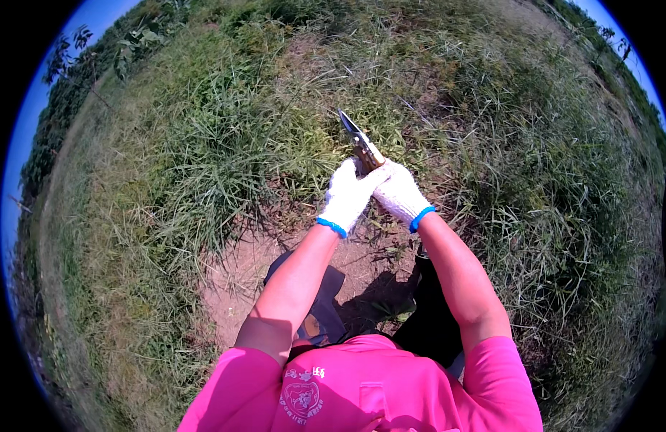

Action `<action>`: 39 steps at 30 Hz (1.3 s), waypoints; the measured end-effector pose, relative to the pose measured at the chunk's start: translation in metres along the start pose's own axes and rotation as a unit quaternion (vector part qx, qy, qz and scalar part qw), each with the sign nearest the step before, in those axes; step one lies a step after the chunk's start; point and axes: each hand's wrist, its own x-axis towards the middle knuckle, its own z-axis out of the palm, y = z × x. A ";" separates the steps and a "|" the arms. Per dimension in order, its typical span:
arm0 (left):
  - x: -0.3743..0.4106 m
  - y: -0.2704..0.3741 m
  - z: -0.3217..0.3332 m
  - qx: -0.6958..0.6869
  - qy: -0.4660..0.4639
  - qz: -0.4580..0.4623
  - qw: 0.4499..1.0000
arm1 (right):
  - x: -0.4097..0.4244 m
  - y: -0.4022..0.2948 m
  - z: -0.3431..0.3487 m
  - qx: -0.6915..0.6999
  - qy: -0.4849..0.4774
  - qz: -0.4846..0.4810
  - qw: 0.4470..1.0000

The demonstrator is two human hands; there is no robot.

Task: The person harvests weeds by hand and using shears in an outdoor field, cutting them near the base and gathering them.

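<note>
Both my hands wear white knitted gloves with blue cuffs and meet in front of me, above the grass. Between them is a hand tool with a pointed metal blade, seemingly pruning shears (pixel 364 144), its tip aimed up and to the left. My right hand (pixel 400 189) is closed around the lower end, which the gloves hide. My left hand (pixel 348 191) presses against the same end from the left, its thumb beside the tool; how firmly it grips cannot be told.
A tall grass clump (pixel 214 167) stands left of my hands, and more long grass (pixel 549 216) grows at the right. Bare reddish soil (pixel 241 275) lies near my legs. Leafy plants and sky line the far rim.
</note>
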 end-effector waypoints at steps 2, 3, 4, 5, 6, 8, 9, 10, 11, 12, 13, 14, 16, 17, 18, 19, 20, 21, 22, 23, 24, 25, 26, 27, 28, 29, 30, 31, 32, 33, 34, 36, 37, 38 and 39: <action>-0.002 0.006 0.002 0.016 -0.002 0.003 1.000 | 0.002 0.009 0.000 0.037 0.014 -0.037 0.999; -0.003 0.006 0.001 0.015 -0.004 0.006 1.000 | 0.003 0.011 0.001 0.036 0.015 -0.045 0.998; -0.004 0.006 0.000 0.013 -0.007 0.009 1.000 | 0.005 0.014 0.002 0.034 0.016 -0.053 0.998; -0.003 0.006 0.000 0.014 -0.008 0.010 1.000 | 0.005 0.016 0.002 0.033 0.017 -0.061 0.997; -0.003 0.001 -0.002 0.015 -0.007 0.008 1.000 | 0.002 0.010 0.002 0.014 0.008 -0.028 0.999; 0.001 -0.008 -0.005 0.023 -0.002 0.013 1.000 | -0.006 -0.004 0.002 0.029 0.005 -0.013 0.999; -0.002 -0.001 -0.004 0.031 -0.009 0.008 0.999 | -0.007 -0.006 0.000 0.036 0.006 -0.006 0.999; 0.003 -0.009 -0.003 0.042 -0.017 0.008 0.999 | -0.004 0.000 -0.001 0.014 0.012 -0.001 1.000; 0.007 -0.017 -0.003 0.052 -0.026 0.007 0.998 | 0.000 0.009 -0.001 0.000 0.028 -0.040 0.999; -0.001 -0.004 -0.001 -0.012 -0.041 0.021 0.999 | 0.002 0.011 -0.002 0.006 0.026 -0.013 1.000; -0.004 -0.002 -0.002 -0.032 -0.057 0.012 0.998 | -0.001 0.009 -0.003 0.010 0.021 0.018 1.000; 0.001 -0.007 -0.003 -0.023 -0.053 0.015 0.998 | -0.002 0.005 -0.005 0.036 0.020 -0.004 0.999; 0.007 -0.010 -0.007 0.000 -0.042 0.013 0.999 | 0.000 -0.003 -0.007 0.025 0.026 0.037 0.999; 0.008 -0.009 -0.007 0.009 -0.038 0.008 0.999 | 0.003 -0.001 -0.012 -0.005 0.038 0.016 0.999; 0.013 -0.017 -0.010 0.011 -0.015 0.011 1.000 | 0.004 -0.002 -0.013 0.020 0.043 0.025 0.999; 0.014 -0.016 -0.010 0.018 0.002 0.019 1.000 | 0.006 -0.001 -0.019 0.039 0.055 0.033 0.997; 0.014 -0.014 -0.013 0.038 0.022 0.023 0.999 | 0.004 -0.001 -0.025 0.062 0.077 0.018 0.995; 0.014 -0.014 -0.021 0.063 0.047 0.028 0.997 | 0.004 -0.003 -0.027 0.032 0.114 -0.011 0.993; 0.021 -0.025 -0.030 0.004 0.053 0.015 0.998 | 0.003 -0.004 -0.030 0.033 0.137 -0.041 0.989; 0.025 -0.035 -0.038 -0.055 0.059 0.004 0.997 | 0.000 -0.004 -0.034 0.033 0.161 -0.073 0.984; 0.024 -0.035 -0.041 -0.057 0.081 0.006 0.995 | -0.004 -0.004 -0.041 0.043 0.192 -0.082 0.977; 0.021 -0.032 -0.041 -0.102 0.094 -0.007 0.990 | -0.008 -0.005 -0.047 0.052 0.223 -0.092 0.969; 0.022 -0.034 -0.044 -0.098 0.092 -0.006 0.991 | -0.012 -0.004 -0.055 0.032 0.246 -0.110 0.962; 0.022 -0.036 -0.043 -0.100 0.085 -0.006 0.991 | -0.010 0.008 -0.072 0.023 0.268 -0.153 0.951; 0.016 -0.032 -0.045 -0.081 0.076 0.010 0.994 | -0.018 0.005 -0.079 0.044 0.268 -0.135 0.953; 0.013 -0.031 -0.047 -0.039 0.063 -0.008 0.997 | -0.026 0.002 -0.086 0.065 0.269 -0.115 0.954; 0.018 -0.039 -0.055 -0.007 0.039 0.020 0.999 | -0.034 -0.004 -0.087 0.091 0.274 -0.117 0.950; 0.016 -0.031 -0.057 0.023 0.013 0.050 0.998 | -0.038 -0.009 -0.095 0.083 0.287 -0.109 0.948; 0.008 -0.026 -0.059 0.036 -0.007 0.044 0.998 | -0.044 -0.013 -0.103 0.067 0.288 -0.111 0.949; 0.014 -0.038 -0.065 0.102 -0.024 0.054 0.993 | -0.051 -0.018 -0.104 0.052 0.287 -0.108 0.950; 0.011 -0.038 -0.063 0.140 -0.038 0.069 0.987 | -0.060 -0.027 -0.107 0.062 0.299 -0.115 0.945; 0.004 -0.032 -0.059 0.246 -0.064 0.106 0.961 | -0.063 -0.030 -0.120 0.055 0.306 -0.149 0.939; -0.006 -0.029 -0.057 0.260 -0.075 0.110 0.956 | -0.067 -0.034 -0.116 0.048 0.300 -0.166 0.938; -0.015 -0.027 -0.058 0.301 -0.116 0.139 0.936 | -0.067 -0.040 -0.108 0.078 0.347 -0.153 0.922; -0.025 -0.025 -0.058 0.337 -0.157 0.169 0.913 | -0.078 -0.041 -0.106 0.079 0.308 -0.113 0.941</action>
